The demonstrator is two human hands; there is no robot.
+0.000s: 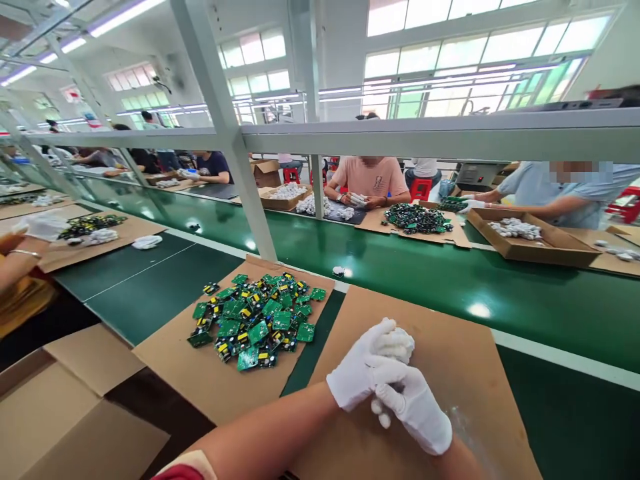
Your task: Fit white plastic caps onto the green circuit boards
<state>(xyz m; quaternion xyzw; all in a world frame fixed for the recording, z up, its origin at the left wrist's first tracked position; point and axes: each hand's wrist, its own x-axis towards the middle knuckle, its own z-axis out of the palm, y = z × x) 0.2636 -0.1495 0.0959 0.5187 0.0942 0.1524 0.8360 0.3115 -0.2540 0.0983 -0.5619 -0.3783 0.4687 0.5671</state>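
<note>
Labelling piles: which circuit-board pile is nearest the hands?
The pile on cardboard just left of the hands; a second pile lies across the green belt, a third pile at far left.

One gloved left hand (363, 367), one gloved right hand (420, 403), making two! Beneath them, one cardboard sheet (450, 360); just left, a second sheet (175, 357), carrying one heap of circuit boards (257, 320), dozens strong, too jumbled to tally exactly. Lower left, one open carton (50, 417). Across the green belt (310, 243), nearest, spotting one person in pink (373, 179), one person in light blue (567, 190), one board heap (417, 217) between!
</note>
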